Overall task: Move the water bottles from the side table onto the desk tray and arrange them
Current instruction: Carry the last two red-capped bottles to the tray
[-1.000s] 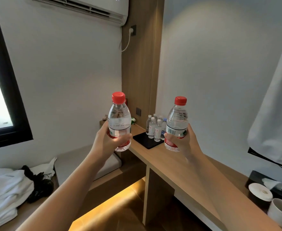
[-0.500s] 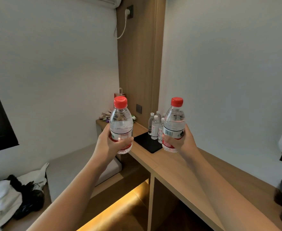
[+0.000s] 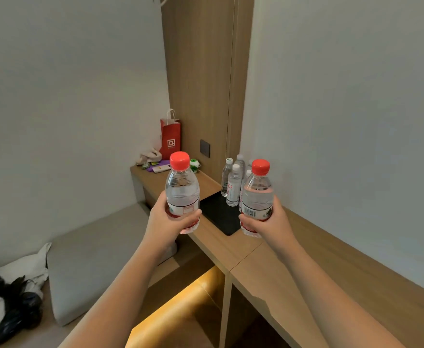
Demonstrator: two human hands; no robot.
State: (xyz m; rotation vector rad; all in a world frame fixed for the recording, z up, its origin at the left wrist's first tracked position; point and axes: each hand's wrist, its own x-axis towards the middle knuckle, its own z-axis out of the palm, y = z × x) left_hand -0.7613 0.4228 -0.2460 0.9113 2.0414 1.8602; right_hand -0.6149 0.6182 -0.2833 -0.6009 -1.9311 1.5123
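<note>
My left hand grips an upright clear water bottle with a red cap, held in the air just left of the desk edge. My right hand grips a second red-capped bottle above the near corner of the black tray. The tray lies flat on the wooden desk. Several smaller white-capped bottles stand at the tray's far end against the wall, partly hidden behind the right bottle.
A red paper bag, a cloth and small items sit on the lower shelf at the far left corner. A grey cushioned bench lies left of the desk, with white and black clothes at bottom left. Walls close behind the desk.
The view has tilted down and closed in on the desk. Both bottles have come nearer the tray, the right one now over its near corner. The items at the desk's right end have left the view.
</note>
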